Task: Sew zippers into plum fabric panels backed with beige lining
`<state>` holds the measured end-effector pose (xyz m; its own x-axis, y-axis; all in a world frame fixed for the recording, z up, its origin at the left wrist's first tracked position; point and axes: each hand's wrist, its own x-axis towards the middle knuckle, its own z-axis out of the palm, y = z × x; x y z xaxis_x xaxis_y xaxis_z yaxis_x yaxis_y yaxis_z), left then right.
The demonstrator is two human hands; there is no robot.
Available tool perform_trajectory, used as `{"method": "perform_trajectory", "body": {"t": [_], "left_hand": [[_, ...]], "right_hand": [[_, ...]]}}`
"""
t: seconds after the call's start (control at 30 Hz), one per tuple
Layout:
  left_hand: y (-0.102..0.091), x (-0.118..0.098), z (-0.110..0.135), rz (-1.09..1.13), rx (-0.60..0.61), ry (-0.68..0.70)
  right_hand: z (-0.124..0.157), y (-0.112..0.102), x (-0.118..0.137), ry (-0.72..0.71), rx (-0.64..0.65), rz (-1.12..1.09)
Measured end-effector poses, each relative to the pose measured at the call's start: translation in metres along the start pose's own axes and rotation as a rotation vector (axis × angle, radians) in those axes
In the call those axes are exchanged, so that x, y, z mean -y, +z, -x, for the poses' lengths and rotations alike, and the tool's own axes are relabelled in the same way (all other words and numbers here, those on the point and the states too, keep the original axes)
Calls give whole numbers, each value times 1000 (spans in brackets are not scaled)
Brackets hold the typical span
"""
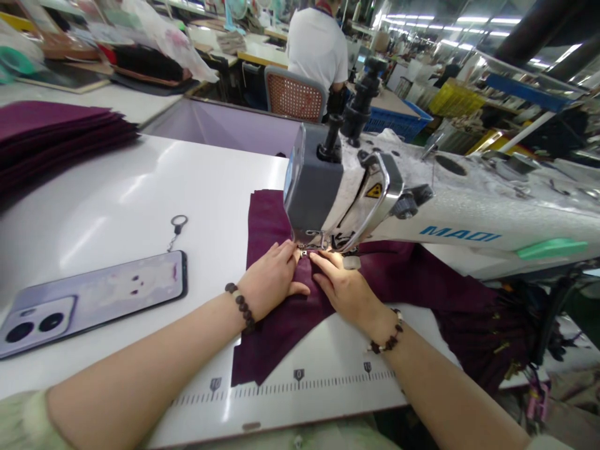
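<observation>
A dark purple fabric piece (290, 328) lies on the white table under the head of a sewing machine (323, 181). My left hand (269, 275) rests flat on the fabric, left of the needle area, with its fingers stretched toward the presser foot (304, 252). On the right side of the foot, my right hand (347, 287) lies on the same fabric with its fingers extended forward. Both hands press the cloth from above. The needle itself is too small to make out.
A phone (117, 294) with a key ring (179, 220) lies at the left. Stacked purple fabric (56, 137) sits at the far left. More purple pieces (478, 331) hang in a bunch at the right. Beyond the table a person (316, 47) sits on a chair (295, 94).
</observation>
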<state>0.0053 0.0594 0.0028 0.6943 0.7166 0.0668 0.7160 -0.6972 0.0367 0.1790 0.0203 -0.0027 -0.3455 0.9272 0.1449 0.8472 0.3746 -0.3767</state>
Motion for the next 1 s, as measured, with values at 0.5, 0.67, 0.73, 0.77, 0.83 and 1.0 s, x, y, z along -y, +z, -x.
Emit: {"method": "perform_trajectory", "body": {"t": [0.5,0.67,0.73,0.77,0.83,1.0], "left_hand": [[-1,3,-5,39,0,-6],[-3,4,-5,44,8,-5],[-3,4,-6,46,6,-4],[-2,5,-6,46,5,-3],[-2,6,-7,46,8,-3],[-2,8,-7,56,20,-5]], "right_hand": [[-4,0,-1,16,3,21],[-4,1,-1,28,-4,51],[-4,2,-2,31,-4,53],[-5,2,-2,30,-2,53],[-5,3,-3,25,-2,54],[-7,1,-1,23,-9,63]]}}
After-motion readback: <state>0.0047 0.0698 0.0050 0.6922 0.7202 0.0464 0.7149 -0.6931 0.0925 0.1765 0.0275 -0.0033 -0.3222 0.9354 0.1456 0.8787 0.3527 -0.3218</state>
